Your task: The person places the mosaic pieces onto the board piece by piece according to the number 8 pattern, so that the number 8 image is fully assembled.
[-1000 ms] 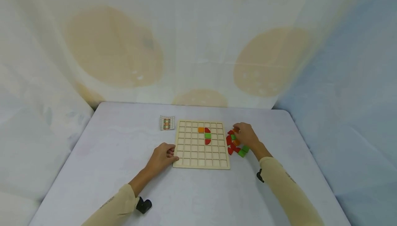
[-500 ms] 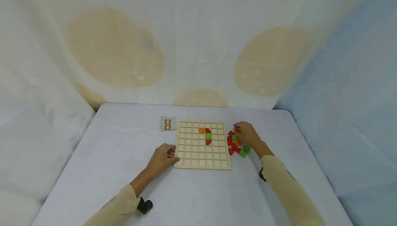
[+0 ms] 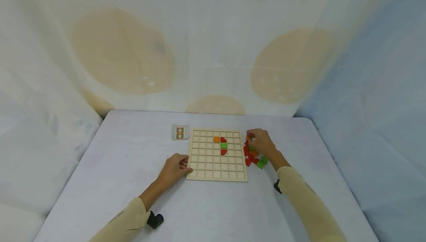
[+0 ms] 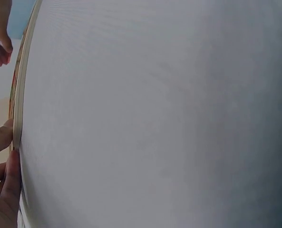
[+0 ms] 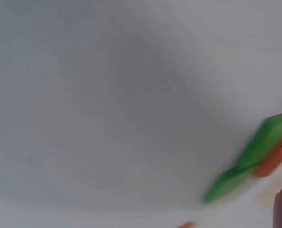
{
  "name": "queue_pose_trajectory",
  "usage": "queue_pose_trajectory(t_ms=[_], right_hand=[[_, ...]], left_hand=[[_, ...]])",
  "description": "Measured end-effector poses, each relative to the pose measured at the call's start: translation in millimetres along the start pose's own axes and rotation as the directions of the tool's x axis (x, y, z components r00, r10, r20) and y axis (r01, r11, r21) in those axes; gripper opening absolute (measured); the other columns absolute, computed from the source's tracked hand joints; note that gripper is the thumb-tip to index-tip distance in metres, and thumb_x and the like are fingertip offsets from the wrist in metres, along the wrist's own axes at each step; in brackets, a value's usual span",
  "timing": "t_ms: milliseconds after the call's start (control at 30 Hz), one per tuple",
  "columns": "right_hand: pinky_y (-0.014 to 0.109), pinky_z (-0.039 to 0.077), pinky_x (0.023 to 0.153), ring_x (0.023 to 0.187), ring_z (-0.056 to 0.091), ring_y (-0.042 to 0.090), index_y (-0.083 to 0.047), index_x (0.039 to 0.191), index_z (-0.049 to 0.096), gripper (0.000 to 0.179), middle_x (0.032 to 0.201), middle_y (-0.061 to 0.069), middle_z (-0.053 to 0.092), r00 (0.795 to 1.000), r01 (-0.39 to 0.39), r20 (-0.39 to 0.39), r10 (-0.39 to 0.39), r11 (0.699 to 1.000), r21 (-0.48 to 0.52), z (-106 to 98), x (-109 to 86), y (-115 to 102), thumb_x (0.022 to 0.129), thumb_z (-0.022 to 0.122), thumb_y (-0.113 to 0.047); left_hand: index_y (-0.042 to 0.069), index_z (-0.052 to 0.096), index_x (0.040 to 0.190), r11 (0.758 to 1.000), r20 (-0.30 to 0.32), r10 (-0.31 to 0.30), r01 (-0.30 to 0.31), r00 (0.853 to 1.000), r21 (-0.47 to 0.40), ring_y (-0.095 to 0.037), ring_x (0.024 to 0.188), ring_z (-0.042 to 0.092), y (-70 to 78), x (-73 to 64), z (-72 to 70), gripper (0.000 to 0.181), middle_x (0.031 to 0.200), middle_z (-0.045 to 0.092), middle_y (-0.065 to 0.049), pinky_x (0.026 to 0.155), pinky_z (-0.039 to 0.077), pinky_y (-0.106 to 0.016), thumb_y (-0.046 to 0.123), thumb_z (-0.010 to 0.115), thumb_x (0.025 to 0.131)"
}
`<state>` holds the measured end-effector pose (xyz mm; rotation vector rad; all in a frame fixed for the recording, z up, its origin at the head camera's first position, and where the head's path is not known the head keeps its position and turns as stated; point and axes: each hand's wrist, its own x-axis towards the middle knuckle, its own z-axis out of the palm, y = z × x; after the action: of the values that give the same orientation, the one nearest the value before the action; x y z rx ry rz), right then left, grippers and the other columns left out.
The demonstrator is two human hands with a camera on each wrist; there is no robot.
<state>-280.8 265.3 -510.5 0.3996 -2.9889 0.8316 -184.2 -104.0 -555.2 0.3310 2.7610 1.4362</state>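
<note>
A wooden grid board (image 3: pixel 203 166) lies mid-table, with an orange square tile (image 3: pixel 216 139), a green square tile (image 3: pixel 223 146) and two red rounded tiles (image 3: pixel 223 152) set in its cells. My left hand (image 3: pixel 173 169) holds the board by its lower left corner, thumb and finger at the edge in the left wrist view. To the right of the board, my right hand (image 3: pixel 263 142) pinches a small orange tile (image 3: pixel 249 137) above a loose pile. Red tiles (image 3: pixel 246 150) and green tiles (image 3: pixel 262 162) make up much of that pile, partly covered by the hand.
A small printed pattern card (image 3: pixel 180 132) lies at the board's upper left. In the right wrist view, green tiles (image 5: pixel 262 147) appear blurred at the right. A patterned curtain (image 3: pixel 213 50) stands behind the table (image 3: pixel 213 212) and along both sides.
My right hand has shifted slightly left toward the board, the orange tile now showing at its fingertips. My left hand and the tiles on the board have stayed put.
</note>
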Motion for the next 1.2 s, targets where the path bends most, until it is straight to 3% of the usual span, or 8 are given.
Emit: queue_pose_trajectory(t_ms=[200, 300, 433, 667, 867, 1033, 1200], right_hand=[[0.042, 0.054, 0.085, 0.101, 0.061, 0.027, 0.002, 0.122, 0.065, 0.038, 0.112, 0.012, 0.067, 0.982, 0.186, 0.012, -0.187, 0.98, 0.073, 10.1, -2.6, -51.9, 0.085, 0.071, -0.003], [0.04, 0.055, 0.083, 0.098, 0.062, 0.027, 0.004, 0.118, 0.067, 0.035, 0.108, 0.012, 0.068, 0.954, 0.296, 0.027, -0.299, 0.952, 0.074, 20.2, -3.6, -70.0, 0.084, 0.072, 0.001], [0.034, 0.055, 0.08, 0.093, 0.063, 0.023, 0.004, 0.112, 0.069, 0.029, 0.103, 0.01, 0.07, 0.92, 0.383, 0.064, -0.387, 0.921, 0.062, 36.9, -3.4, -82.2, 0.083, 0.073, 0.002], [0.026, 0.053, 0.076, 0.087, 0.058, 0.016, -0.001, 0.112, 0.071, 0.029, 0.103, 0.006, 0.069, 0.928, 0.345, 0.142, -0.345, 0.938, 0.023, 54.1, -3.2, -89.6, 0.083, 0.072, 0.0], [0.026, 0.053, 0.073, 0.084, 0.058, 0.015, 0.001, 0.112, 0.071, 0.03, 0.103, 0.007, 0.07, 0.923, 0.355, 0.154, -0.353, 0.935, 0.011, 55.5, -2.4, -92.0, 0.083, 0.073, 0.001], [0.028, 0.053, 0.079, 0.09, 0.06, 0.015, -0.001, 0.113, 0.071, 0.027, 0.106, 0.006, 0.07, 0.921, 0.356, 0.177, -0.348, 0.934, -0.016, 54.9, -4.5, -91.4, 0.086, 0.073, -0.004], [0.029, 0.053, 0.082, 0.093, 0.063, 0.015, -0.005, 0.108, 0.074, 0.019, 0.104, 0.004, 0.072, 0.902, 0.401, 0.19, -0.388, 0.915, -0.032, 55.0, -5.7, -90.5, 0.089, 0.071, -0.008]], left_hand=[[-0.006, 0.066, 0.116, 1.0, -0.001, 0.0, 0.0, 1.0, 0.003, -0.01, 0.08, 0.058, 0.9, -1.4, -0.2, 0.048, 0.093, 0.059, -0.003, 0.069, 0.054, -0.022, 0.008, 0.085, 0.074], [-0.006, 0.066, 0.116, 1.0, 0.007, -0.004, 0.004, 1.0, 0.001, -0.01, 0.079, 0.058, 2.3, -0.6, 1.0, 0.048, 0.093, 0.059, -0.003, 0.069, 0.053, -0.022, 0.007, 0.085, 0.074], [-0.007, 0.066, 0.116, 1.0, 0.007, -0.007, 0.007, 1.0, 0.0, -0.01, 0.079, 0.058, 4.1, 0.1, 2.3, 0.048, 0.093, 0.059, -0.003, 0.069, 0.053, -0.022, 0.007, 0.085, 0.074], [-0.006, 0.066, 0.116, 1.0, 0.007, -0.002, 0.002, 1.0, 0.009, -0.009, 0.078, 0.057, 5.8, 0.8, 2.6, 0.048, 0.093, 0.059, -0.002, 0.069, 0.053, -0.023, 0.009, 0.085, 0.074], [-0.006, 0.066, 0.116, 1.0, 0.007, -0.001, 0.001, 1.0, 0.008, -0.009, 0.078, 0.057, 5.1, 1.2, 4.6, 0.048, 0.092, 0.058, -0.002, 0.068, 0.053, -0.022, 0.008, 0.085, 0.074], [-0.006, 0.066, 0.116, 1.0, 0.012, 0.006, -0.006, 1.0, 0.003, -0.01, 0.078, 0.057, 6.8, 0.6, 6.6, 0.048, 0.092, 0.058, -0.003, 0.068, 0.053, -0.022, 0.008, 0.085, 0.074], [-0.006, 0.066, 0.116, 1.0, 0.008, 0.001, -0.001, 1.0, 0.004, -0.01, 0.078, 0.057, 7.7, -0.1, 6.0, 0.048, 0.091, 0.058, -0.002, 0.068, 0.053, -0.022, 0.008, 0.085, 0.074]])
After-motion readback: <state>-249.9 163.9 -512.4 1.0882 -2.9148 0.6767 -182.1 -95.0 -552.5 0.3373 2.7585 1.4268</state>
